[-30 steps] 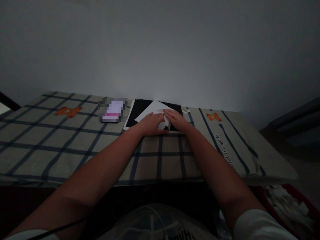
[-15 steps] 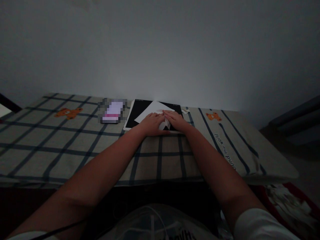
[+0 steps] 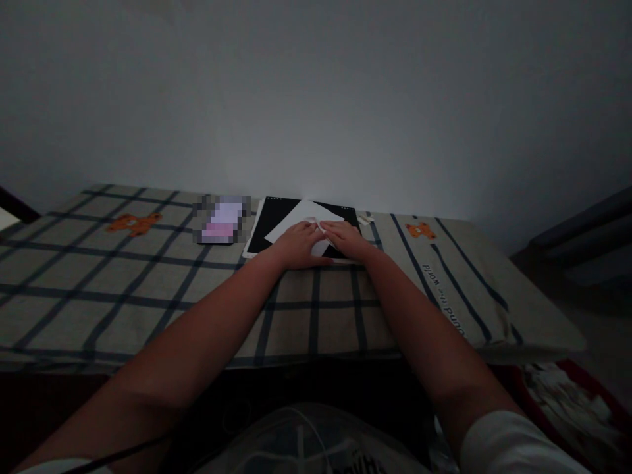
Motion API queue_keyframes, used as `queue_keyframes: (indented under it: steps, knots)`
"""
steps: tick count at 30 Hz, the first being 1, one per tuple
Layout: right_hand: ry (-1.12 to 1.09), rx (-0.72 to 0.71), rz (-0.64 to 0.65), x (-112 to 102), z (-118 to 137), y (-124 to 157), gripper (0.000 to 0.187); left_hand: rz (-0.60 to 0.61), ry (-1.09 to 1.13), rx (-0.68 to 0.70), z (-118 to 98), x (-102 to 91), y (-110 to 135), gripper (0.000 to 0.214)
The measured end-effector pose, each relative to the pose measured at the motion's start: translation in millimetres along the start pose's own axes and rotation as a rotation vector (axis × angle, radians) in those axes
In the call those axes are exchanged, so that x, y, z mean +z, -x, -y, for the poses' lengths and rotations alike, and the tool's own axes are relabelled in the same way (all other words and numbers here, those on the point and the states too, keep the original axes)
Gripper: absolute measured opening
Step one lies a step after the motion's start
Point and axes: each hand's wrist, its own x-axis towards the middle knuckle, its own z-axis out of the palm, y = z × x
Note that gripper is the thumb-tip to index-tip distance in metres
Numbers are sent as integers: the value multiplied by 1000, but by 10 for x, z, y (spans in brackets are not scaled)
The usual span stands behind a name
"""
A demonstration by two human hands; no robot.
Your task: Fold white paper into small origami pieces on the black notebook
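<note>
A white sheet of paper (image 3: 301,216), folded to a point, lies on a black board (image 3: 274,222) at the far side of the table. My left hand (image 3: 295,246) rests flat on the paper's near left part, fingers stretched out. My right hand (image 3: 347,239) lies flat on its right part, fingertips meeting the left hand's at the fold. Both hands press down on the paper; a small white flap shows between them.
The table wears a checked cloth (image 3: 123,283) with orange bear prints. A blurred-out small screen (image 3: 220,220) lies left of the black board. Small white bits (image 3: 366,218) sit right of it. A plain wall rises behind. A clear bag (image 3: 301,441) sits on my lap.
My hands have stayed on the paper and shifted only slightly; the white flap between them looks flatter and smaller than a second ago.
</note>
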Motion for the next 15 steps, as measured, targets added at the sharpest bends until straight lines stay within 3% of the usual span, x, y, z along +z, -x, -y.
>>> queue_keyframes:
  steps: [4, 8, 11, 15]
  knots:
    - [-45, 3, -27, -34, 4, 13, 42, -13, -4, -23, 11, 24, 8, 85]
    - [-71, 8, -134, -77, 19, 24, 46, 11, -12, -70, -7, 36, 8, 91]
    - [3, 73, -194, -121, 56, 33, 48, 23, -29, -84, -36, 10, 24, 87]
    - [132, 172, -166, -194, 123, 34, 36, 21, -54, -93, -73, -16, 51, 81]
